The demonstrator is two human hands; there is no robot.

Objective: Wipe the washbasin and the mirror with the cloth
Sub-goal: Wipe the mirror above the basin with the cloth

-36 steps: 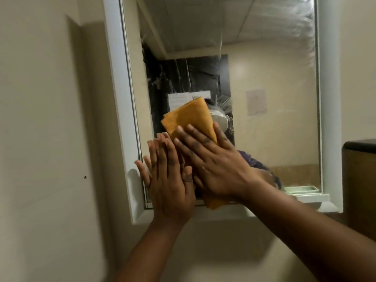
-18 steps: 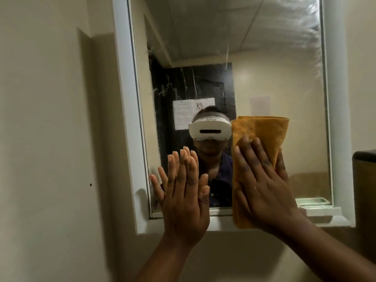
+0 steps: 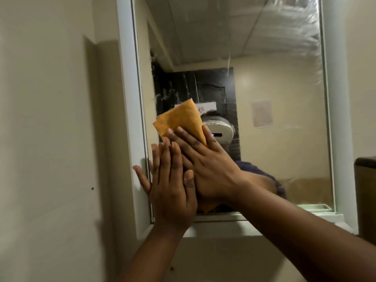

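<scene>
The right hand [image 3: 211,169] lies flat with straight fingers on the orange cloth [image 3: 180,121], pressing it against the glass of the mirror [image 3: 274,98] in its lower left part. The left hand [image 3: 173,192] is also spread open, palm toward the mirror at its lower left corner, its little finger over the white frame [image 3: 130,119]; whether the palm bears on the glass cannot be told. Half a second ago the cloth was out toward the lower middle-right of the glass; it has now swept back left, to where it was a second ago, so the right hand overlaps the left. That reads as side-to-side strokes along the bottom band, with the streaked upper glass probably not yet reached. The washbasin is out of view. Counted: two hands, one cloth, one mirror, one pale soap dish [image 3: 313,207] on the ledge at lower right, one dark box [image 3: 366,196] at the right edge
</scene>
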